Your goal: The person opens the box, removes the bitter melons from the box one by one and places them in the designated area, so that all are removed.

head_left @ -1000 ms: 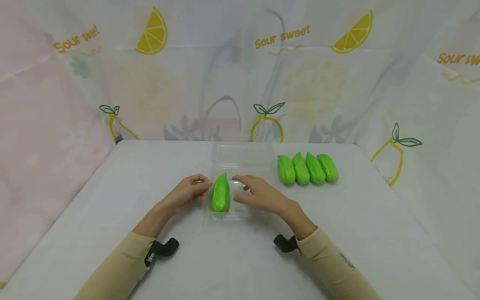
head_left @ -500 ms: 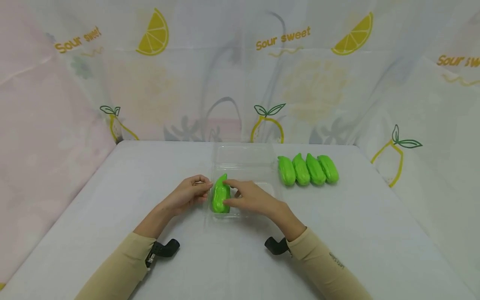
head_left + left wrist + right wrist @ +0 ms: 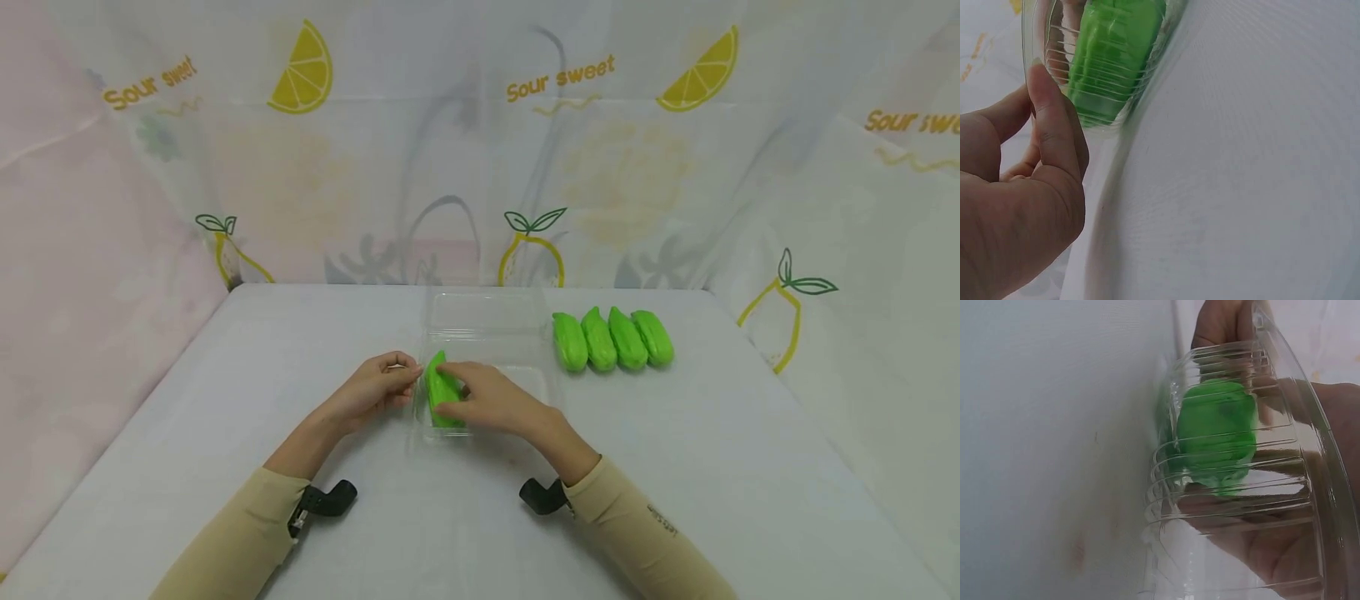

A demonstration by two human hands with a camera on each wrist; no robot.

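Note:
A clear plastic clamshell box (image 3: 528,379) lies with its lid folded back on the white table. In its left side sits a bright green, gourd-like vegetable (image 3: 437,385) with a pointed tip. My left hand (image 3: 375,387) pinches the box's left rim between thumb and fingers; the left wrist view shows the fingertips (image 3: 1041,81) at that rim. Over the vegetable is my right hand (image 3: 495,400), its thumb and fingers holding it from the right. Through the ribbed wall in the right wrist view, fingers (image 3: 1241,534) reach the green vegetable's end (image 3: 1217,428). Part of the vegetable is hidden by this hand.
Several similar green vegetables (image 3: 613,342) lie side by side right of the box. The transparent lid (image 3: 487,310) extends toward the back. A lemon-patterned cloth (image 3: 420,150) hangs behind the table.
My right hand has moved left onto the vegetable in the box. The vegetable has turned slightly, its tip now further left. My left hand stays at the rim.

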